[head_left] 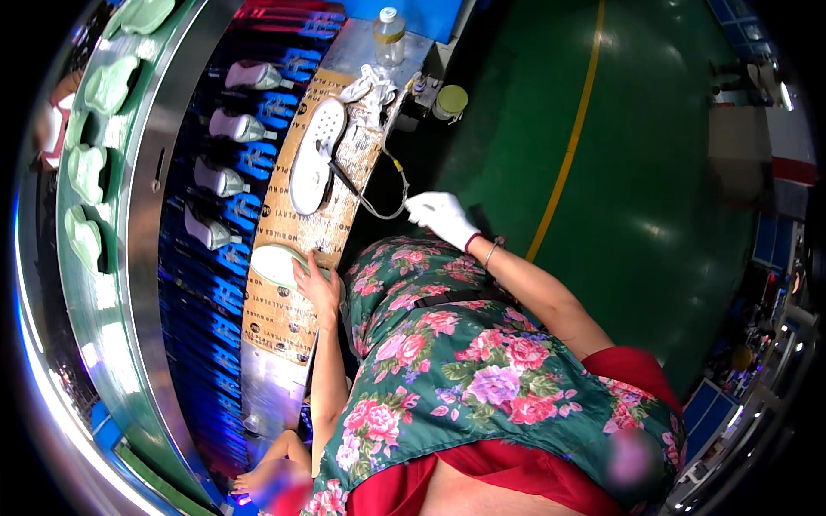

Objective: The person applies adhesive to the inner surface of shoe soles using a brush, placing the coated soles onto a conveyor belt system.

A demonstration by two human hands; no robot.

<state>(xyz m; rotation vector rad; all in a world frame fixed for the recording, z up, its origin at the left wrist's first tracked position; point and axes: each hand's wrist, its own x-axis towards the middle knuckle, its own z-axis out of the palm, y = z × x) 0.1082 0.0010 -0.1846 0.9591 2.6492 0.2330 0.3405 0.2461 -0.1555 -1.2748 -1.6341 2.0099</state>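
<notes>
Head view, looking steeply down: the person's bare left hand (317, 284) lies with fingers spread over the rim of a pale green oval shoe sole (277, 262), pressing on it rather than gripping it, at the near end of a long brown cardboard-covered work strip (297, 219). Farther along that strip rests a white perforated insole (314, 156), with a thin dark tool and its grey cable (379, 202) trailing off the strip's right edge. The right hand (439, 215), in a white glove, is held out over the dark gap beside the strip, just by the cable's loop; its fingers curl loosely, and I cannot tell whether they pinch the cable. A crumpled white cloth (368, 86) and a clear plastic bottle with a white cap (389, 36) sit at the strip's far end. Left of the strip, a row of grey shoe lasts (225, 179) stands over blue-lit rails, and beyond them pale green moulded soles (89, 168) line a curved metal conveyor. A green floor with a yellow line (568, 146) spreads to the right.
</notes>
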